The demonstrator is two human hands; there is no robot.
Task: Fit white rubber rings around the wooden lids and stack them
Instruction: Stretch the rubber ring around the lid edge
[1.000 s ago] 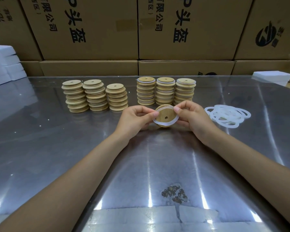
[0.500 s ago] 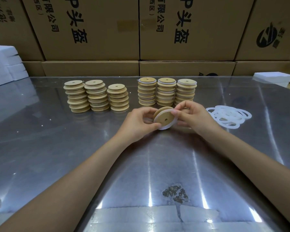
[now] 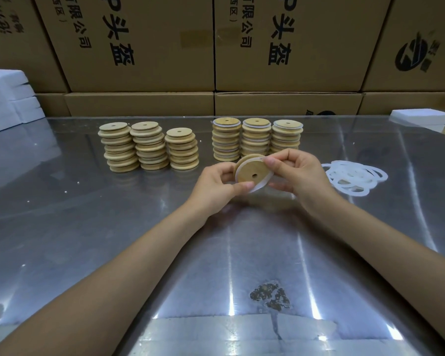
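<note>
A round wooden lid (image 3: 251, 170) with a small centre hole is held up on edge above the table, a white rubber ring (image 3: 261, 185) partly round its rim. My left hand (image 3: 216, 186) pinches the lid's lower left edge. My right hand (image 3: 297, 173) pinches the ring at the lid's upper right edge. Three stacks of bare wooden lids (image 3: 147, 147) stand at the back left. Three stacks of lids with white rings (image 3: 256, 138) stand behind my hands. A loose pile of white rings (image 3: 353, 177) lies to the right.
The shiny metal table (image 3: 88, 227) has a dark worn patch (image 3: 270, 295) near the front. Cardboard boxes (image 3: 144, 47) form a wall behind the table. White foam blocks (image 3: 8, 98) sit at the far left, another (image 3: 420, 119) at the far right.
The lid has tilted in my hands, its face turning more to the right. My left thumb slid down to the lower left rim while my right fingers moved to the top right edge.
</note>
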